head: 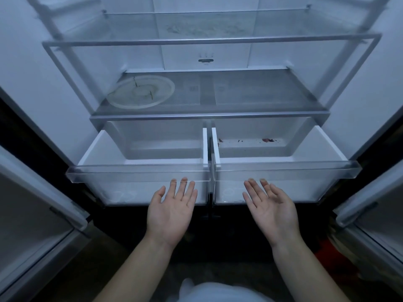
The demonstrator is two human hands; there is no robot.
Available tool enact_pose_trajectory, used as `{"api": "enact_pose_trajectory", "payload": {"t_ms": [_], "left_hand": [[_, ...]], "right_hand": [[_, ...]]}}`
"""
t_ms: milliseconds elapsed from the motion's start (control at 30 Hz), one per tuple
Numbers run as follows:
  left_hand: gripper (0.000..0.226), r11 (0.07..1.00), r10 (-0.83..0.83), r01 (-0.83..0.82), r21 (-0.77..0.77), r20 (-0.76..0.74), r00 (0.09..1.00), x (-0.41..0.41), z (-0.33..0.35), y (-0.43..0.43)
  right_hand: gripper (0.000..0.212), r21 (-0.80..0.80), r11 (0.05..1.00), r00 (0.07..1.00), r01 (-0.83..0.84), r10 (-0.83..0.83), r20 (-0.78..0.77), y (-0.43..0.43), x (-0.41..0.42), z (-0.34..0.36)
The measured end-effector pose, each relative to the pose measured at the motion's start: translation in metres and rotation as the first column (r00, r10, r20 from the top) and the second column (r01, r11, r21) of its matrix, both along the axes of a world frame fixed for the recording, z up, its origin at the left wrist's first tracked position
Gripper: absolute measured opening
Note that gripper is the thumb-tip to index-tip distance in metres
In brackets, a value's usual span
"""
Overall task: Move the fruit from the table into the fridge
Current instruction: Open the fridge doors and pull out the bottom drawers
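The fridge stands wide open in front of me, and no fruit or table is in view. Two clear crisper drawers are pulled out at the bottom: the left drawer point(139, 171) looks bare, while the right drawer point(283, 168) holds a few small reddish scraps at its back. My left hand point(171, 211) is palm up with fingers spread, just below the left drawer's front. My right hand point(271, 207) is likewise palm up and open below the right drawer's front. Neither hand holds anything.
A round pale plate point(140, 92) lies on the left of the glass shelf point(239, 94) above the drawers. Higher up are further glass shelves point(209, 42). Both fridge doors, left door point(32, 214) and right door point(375, 210), swing out at my sides.
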State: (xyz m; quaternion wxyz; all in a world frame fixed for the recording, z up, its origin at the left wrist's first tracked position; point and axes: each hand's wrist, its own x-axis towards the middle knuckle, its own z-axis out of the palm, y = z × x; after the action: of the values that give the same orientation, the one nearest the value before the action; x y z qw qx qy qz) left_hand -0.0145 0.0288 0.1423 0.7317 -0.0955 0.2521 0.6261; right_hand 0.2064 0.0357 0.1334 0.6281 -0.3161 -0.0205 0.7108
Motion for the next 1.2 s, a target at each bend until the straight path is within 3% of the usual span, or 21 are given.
{"api": "enact_pose_trajectory", "payload": {"t_ms": [67, 167, 233, 300, 333, 367, 400, 433, 500, 567, 600, 667, 767, 1200], "left_hand": [[0.042, 1.0, 0.001, -0.001, 0.002, 0.002, 1.0, -0.001, 0.0, -0.002], [0.042, 1.0, 0.0, 0.0, 0.002, -0.016, 1.0, 0.0, 0.0, -0.003], [0.043, 1.0, -0.006, 0.006, -0.002, -0.046, 0.999, 0.001, 0.0, -0.003], [0.042, 0.997, -0.074, 0.071, -0.022, -0.173, 0.982, 0.0, 0.003, -0.003], [0.041, 0.988, -0.154, 0.153, -0.028, -0.316, 0.936, -0.001, 0.007, -0.004], [0.038, 0.963, -0.249, 0.268, -0.04, -0.524, 0.815, -0.002, 0.013, -0.007], [0.033, 0.929, -0.291, 0.365, -0.063, -0.735, 0.612, -0.002, 0.019, -0.009], [0.027, 0.912, -0.236, 0.403, -0.071, -0.895, 0.378, -0.002, 0.024, -0.011], [0.024, 0.913, 0.046, 0.408, 0.025, -0.998, -0.042, -0.003, 0.033, -0.009], [0.036, 0.897, 0.3, 0.434, 0.077, -0.829, -0.473, -0.005, 0.035, 0.003], [0.044, 0.893, 0.36, 0.447, 0.05, -0.676, -0.643, -0.006, 0.03, 0.011], [0.054, 0.898, 0.358, 0.434, -0.071, -0.455, -0.815, -0.007, 0.017, 0.024], [0.056, 0.901, 0.283, 0.388, -0.195, -0.414, -0.865, -0.002, 0.002, 0.033], [0.046, 0.952, 0.224, 0.298, -0.068, -0.509, -0.831, 0.02, -0.004, 0.031]], "right_hand": [[0.079, -0.004, 1.0, 1.0, 0.0, 0.0, 0.01, 0.0, -0.001, 0.003], [0.034, -0.058, 0.998, 0.999, 0.004, -0.001, 0.04, -0.002, -0.003, 0.004], [0.027, -0.072, 0.997, 0.998, 0.004, 0.001, 0.066, -0.002, -0.003, 0.002], [0.029, -0.065, 0.997, 0.98, -0.029, 0.041, 0.195, -0.003, -0.001, 0.004], [0.029, -0.068, 0.995, 0.944, -0.073, 0.091, 0.316, -0.004, 0.0, 0.008], [0.026, -0.073, 0.989, 0.867, -0.132, 0.151, 0.475, -0.005, 0.001, 0.011], [0.022, -0.065, 0.977, 0.742, -0.202, 0.195, 0.642, -0.006, 0.002, 0.014], [0.018, -0.035, 0.964, 0.589, -0.262, 0.188, 0.786, -0.008, 0.003, 0.018], [0.015, 0.094, 0.932, 0.228, -0.349, -0.012, 0.973, -0.007, 0.005, 0.025], [0.023, 0.179, 0.862, -0.242, -0.474, -0.323, 0.915, 0.001, 0.006, 0.029], [0.033, 0.163, 0.828, -0.409, -0.536, -0.424, 0.808, 0.008, 0.007, 0.027], [0.047, 0.076, 0.819, -0.549, -0.569, -0.447, 0.707, 0.021, 0.004, 0.023], [0.054, -0.042, 0.834, -0.597, -0.551, -0.359, 0.717, 0.033, 0.003, 0.015], [0.047, -0.045, 0.814, -0.593, -0.579, -0.383, 0.708, 0.038, 0.006, 0.01]]}}
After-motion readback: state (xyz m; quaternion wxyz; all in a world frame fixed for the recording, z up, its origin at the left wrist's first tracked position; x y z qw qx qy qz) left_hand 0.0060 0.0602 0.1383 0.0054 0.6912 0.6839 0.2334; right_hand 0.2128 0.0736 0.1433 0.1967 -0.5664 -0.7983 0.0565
